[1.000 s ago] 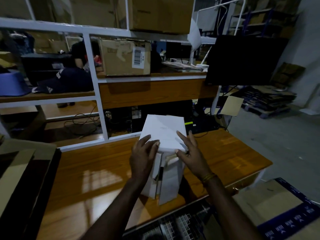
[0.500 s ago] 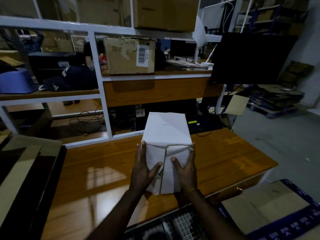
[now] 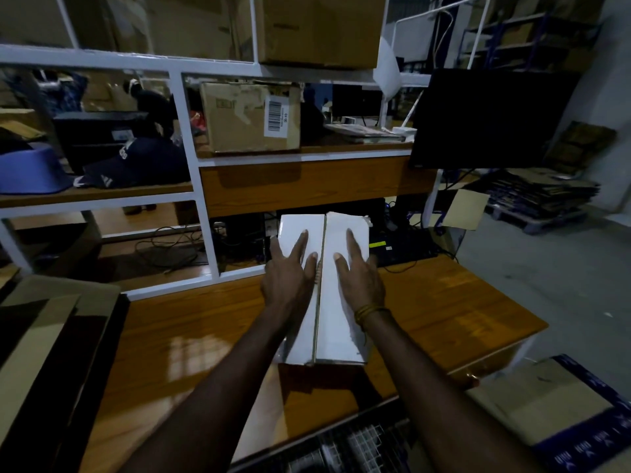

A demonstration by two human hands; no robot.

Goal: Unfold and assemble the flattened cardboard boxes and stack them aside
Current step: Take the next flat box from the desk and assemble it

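The left hand [image 3: 289, 274] lies flat with fingers straight and spread, palm down on the left flap of a white box [image 3: 336, 332]; the right hand [image 3: 361, 278] does the same on the right flap, a thread band at its wrist. Neither hand curls round anything — both simply press. Between them runs the seam where the two flaps meet, nearly closed along its whole length.

The box stands on the desk [image 3: 461, 312] at about the middle of its width, its far end reaching toward the back edge under the white shelf frame [image 3: 208, 213] and its near end well short of the front edge.

This looks like the closing step of assembly: the flaps are folded in and being pushed level. I cannot tell whether they lock, or whether this face is the top or the bottom. The next move likely calls for both hands to shift from pressing to gripping the box by its sides, then lifting it clear to wherever the finished ones are stacked — no such stack is plainly in view. Flat cardboard [image 3: 37, 353] lies at the desk's left end.
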